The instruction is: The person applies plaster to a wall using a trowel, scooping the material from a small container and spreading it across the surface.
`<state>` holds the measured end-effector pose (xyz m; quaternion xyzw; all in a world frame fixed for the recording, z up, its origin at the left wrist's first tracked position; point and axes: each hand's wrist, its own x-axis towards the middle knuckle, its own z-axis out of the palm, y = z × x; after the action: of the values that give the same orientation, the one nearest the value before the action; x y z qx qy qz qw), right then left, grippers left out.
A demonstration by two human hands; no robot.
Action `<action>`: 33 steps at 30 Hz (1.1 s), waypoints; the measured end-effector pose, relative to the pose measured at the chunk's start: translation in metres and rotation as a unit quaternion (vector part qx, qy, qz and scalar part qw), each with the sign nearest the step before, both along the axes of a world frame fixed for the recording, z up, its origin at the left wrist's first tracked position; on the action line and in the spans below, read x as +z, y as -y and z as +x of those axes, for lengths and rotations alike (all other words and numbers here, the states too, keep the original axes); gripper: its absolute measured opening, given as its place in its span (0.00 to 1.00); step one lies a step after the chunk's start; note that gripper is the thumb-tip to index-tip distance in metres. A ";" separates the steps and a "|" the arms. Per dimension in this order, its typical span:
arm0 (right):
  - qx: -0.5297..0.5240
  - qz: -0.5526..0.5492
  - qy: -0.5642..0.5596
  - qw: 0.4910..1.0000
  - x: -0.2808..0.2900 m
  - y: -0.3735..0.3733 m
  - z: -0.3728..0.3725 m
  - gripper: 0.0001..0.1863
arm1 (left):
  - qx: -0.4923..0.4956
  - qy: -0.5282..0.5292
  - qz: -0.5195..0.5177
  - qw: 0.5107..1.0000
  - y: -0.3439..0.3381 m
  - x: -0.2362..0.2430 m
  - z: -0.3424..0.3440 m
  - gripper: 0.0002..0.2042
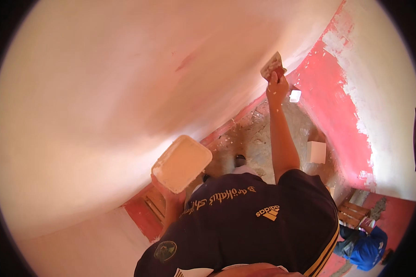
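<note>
My right hand (277, 87) is raised and shut on a red-handled putty knife (272, 66), whose plaster-smeared blade lies against the pale plastered wall (125, 83) near the room corner. My left hand (162, 186) holds up a square white board (182, 162) covered with cream plaster, close to the wall at chest height; the board hides most of the fingers. My dark shirt fills the lower middle of the view.
Red paint shows along the wall base (229, 127) and on the right-hand wall (330, 92). The floor (254, 138) is rough and littered, with two white blocks (317, 152). A wooden slatted frame (353, 213) and a figure in blue (369, 247) are at lower right.
</note>
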<state>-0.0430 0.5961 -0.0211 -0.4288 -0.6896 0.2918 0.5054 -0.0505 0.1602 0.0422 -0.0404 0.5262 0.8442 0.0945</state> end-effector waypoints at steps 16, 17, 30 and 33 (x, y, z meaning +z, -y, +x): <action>0.412 -0.175 -0.194 0.873 0.073 0.018 0.050 0.12 | 0.081 0.076 0.161 0.981 -0.122 -0.020 0.011 0.19; 0.417 -0.156 -0.184 0.876 0.078 0.010 0.056 0.15 | 0.046 0.007 0.115 0.992 -0.129 -0.022 0.010 0.19; 0.607 0.052 0.111 0.785 0.155 0.007 0.062 0.21 | -0.132 0.139 0.133 0.972 -0.202 0.002 -0.003 0.30; 0.662 0.081 0.151 0.729 0.159 0.014 0.050 0.21 | -0.163 0.080 0.128 0.975 -0.198 -0.006 -0.005 0.31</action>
<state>0.0065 0.5825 0.1381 0.1411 -0.8869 0.4268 0.1062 -0.0557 0.3582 0.0365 -0.0085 0.4036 0.8719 0.2773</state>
